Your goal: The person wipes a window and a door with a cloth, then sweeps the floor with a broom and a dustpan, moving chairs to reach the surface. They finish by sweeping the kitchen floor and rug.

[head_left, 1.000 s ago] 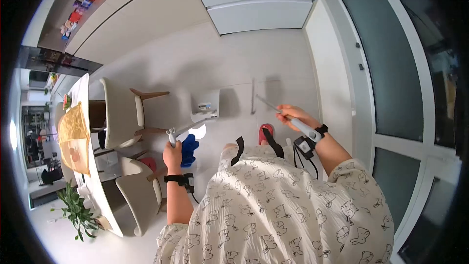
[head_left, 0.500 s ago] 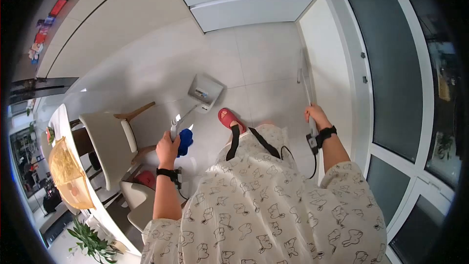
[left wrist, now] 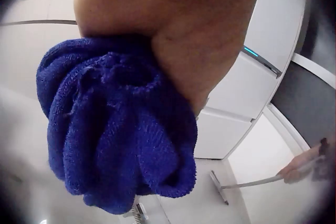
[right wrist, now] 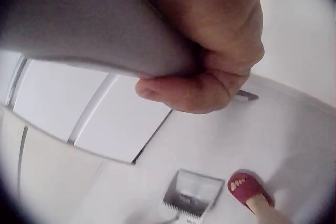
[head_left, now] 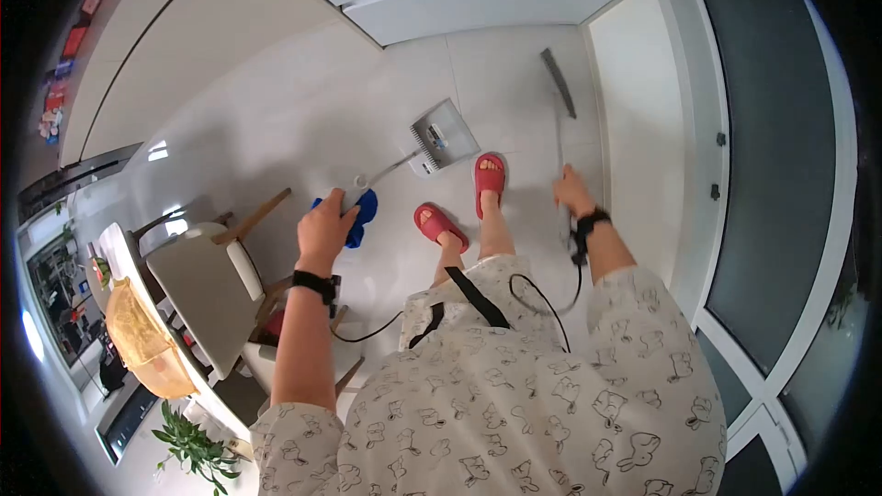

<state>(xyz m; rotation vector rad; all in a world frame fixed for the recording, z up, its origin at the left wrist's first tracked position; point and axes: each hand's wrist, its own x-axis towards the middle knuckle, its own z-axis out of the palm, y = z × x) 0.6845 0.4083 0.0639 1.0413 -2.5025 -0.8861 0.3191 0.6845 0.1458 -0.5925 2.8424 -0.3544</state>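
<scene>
My left hand (head_left: 322, 234) grips the handle of a long-handled grey dustpan (head_left: 459, 133) on the left. Against that same hand hangs a bunched blue towelling cloth (head_left: 366, 209), which fills much of the left wrist view. The pan is low over the pale floor, near the feet, its toothed edge (head_left: 421, 145) towards the left. My right hand (head_left: 573, 191) holds a broom (head_left: 559, 83) by its grey handle (right wrist: 89, 19), fingers curled round it in the right wrist view. The broom's narrow dark head lies out ahead, near the white wall.
Red slippers (head_left: 491, 174) are on the feet between the two tools. Chairs (head_left: 197, 289) and a table with a yellow mesh cover (head_left: 138, 335) stand on the left. White drawers (head_left: 478, 9) close off the front, a glass door (head_left: 781, 129) the right side.
The broom came round from the middle to the right side, its head now out ahead. The dustpan shifted right and forward, turning, with the cloth still at the left hand. Both feet now show.
</scene>
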